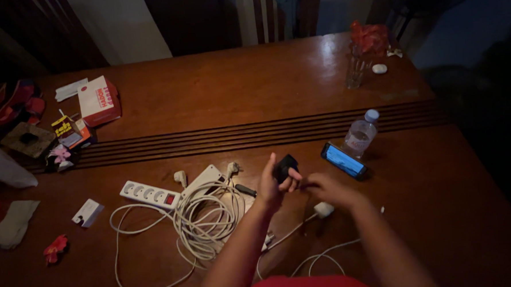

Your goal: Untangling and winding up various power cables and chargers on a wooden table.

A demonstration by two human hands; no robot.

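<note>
While the left hand [270, 186] pinches a small black adapter [284, 166] upright above the table [253, 97], the right hand [326, 189] sits just beside it. Its fingers, nearly closed on something thin I cannot make out, point leftward at the adapter.

Dim room; dark wooden table [253, 86] with grooved centre strip; slatted chair back [273, 13] behind, pale wall [121, 23].

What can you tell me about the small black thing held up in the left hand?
The small black object is a compact, blocky piece, matte and plastic-looking, possibly a plug adapter; the dim light hides details. The left hand holds it up above the wooden table, its fingers wrapped around the lower part. The right hand reaches toward it from beside it; whether it touches is unclear.
</note>
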